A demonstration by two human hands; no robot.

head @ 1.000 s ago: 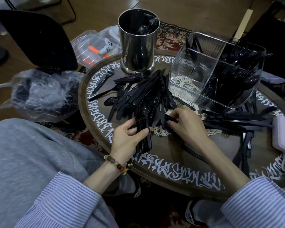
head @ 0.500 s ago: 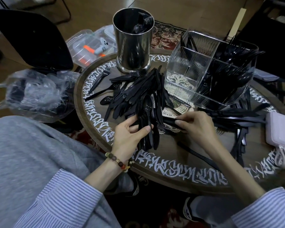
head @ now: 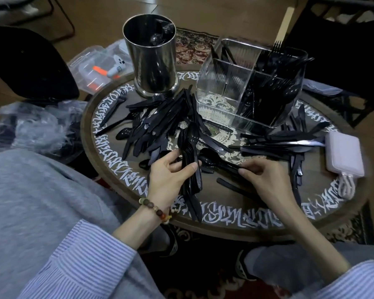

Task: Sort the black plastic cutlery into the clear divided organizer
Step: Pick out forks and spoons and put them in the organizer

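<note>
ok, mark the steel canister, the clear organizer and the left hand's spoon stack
steel canister (head: 153, 67): head view, front wall.
clear organizer (head: 219, 89): head view, near-left compartment wall.
spoon stack (head: 192, 134): head view, top spoon's bowl.
left hand (head: 167, 176): head view, back of hand.

Your left hand (head: 168, 175) sits palm-inward over the near middle of the table, thumb on the near side and fingers curled round the far side, gripping an upright-fanned bundle of black plastic spoons (head: 190, 160). A string of brown and amber beads circles that wrist, and the striped blue-and-white shirt cuff is pushed up the forearm. Your right hand (head: 266, 180) lies to the right of it, knuckles up, thumb and forefinger pinching the handle of a single black plastic spoon (head: 214, 159). Its forearm runs back to a matching striped cuff at the lower right.
</note>
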